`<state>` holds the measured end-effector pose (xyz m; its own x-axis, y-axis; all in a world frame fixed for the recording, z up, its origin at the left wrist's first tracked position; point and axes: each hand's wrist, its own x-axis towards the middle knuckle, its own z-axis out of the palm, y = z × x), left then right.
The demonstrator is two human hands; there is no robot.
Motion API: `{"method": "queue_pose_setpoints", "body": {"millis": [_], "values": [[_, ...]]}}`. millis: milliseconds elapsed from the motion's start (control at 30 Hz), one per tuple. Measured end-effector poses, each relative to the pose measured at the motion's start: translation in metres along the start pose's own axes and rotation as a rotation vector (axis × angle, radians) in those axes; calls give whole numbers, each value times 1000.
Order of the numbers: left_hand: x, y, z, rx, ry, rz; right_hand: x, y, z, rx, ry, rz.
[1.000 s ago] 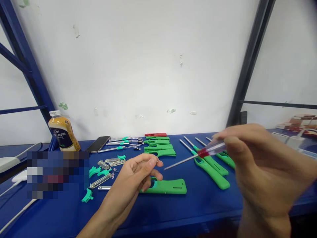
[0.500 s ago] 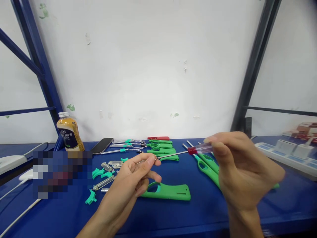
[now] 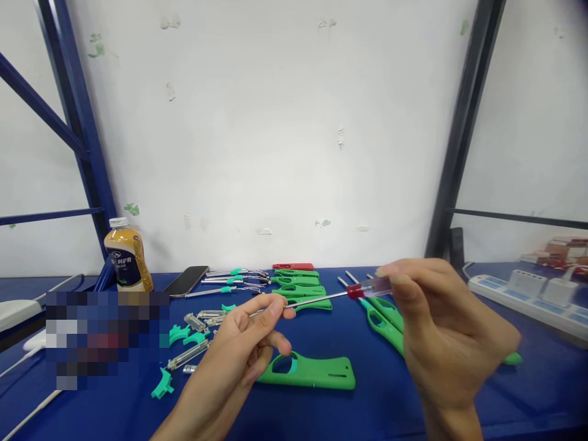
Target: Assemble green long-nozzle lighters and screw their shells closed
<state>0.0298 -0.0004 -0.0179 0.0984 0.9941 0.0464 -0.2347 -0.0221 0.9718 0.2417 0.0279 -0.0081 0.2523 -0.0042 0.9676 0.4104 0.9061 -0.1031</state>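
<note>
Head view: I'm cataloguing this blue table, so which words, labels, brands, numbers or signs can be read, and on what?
"阿萨": on the dark label of the yellow plastic bottle with a white cap; the next character and remaining print are too blurred.
Green plastic lighter handle in front, clear-and-red-handled metal screwdriver: no readable text.
White rectangular power strip: any markings are too small to read.

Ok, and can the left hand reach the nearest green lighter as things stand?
Probably yes: the green lighter lies right by the left hand, with nothing visibly blocking it. That hand is pinching at the tip of the screwdriver, though, so it may need freeing.
</note>
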Motion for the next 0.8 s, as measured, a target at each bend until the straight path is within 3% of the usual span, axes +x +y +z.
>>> {"method": "queue_pose_setpoints", "body": {"millis": [633, 800], "values": [[-3, -3, 1, -77, -25, -69, 2, 0, -3, -59, 118, -103], [-3, -4, -1, -19, -89, -58, 3, 3, -4, -89, 128, -113]]}}
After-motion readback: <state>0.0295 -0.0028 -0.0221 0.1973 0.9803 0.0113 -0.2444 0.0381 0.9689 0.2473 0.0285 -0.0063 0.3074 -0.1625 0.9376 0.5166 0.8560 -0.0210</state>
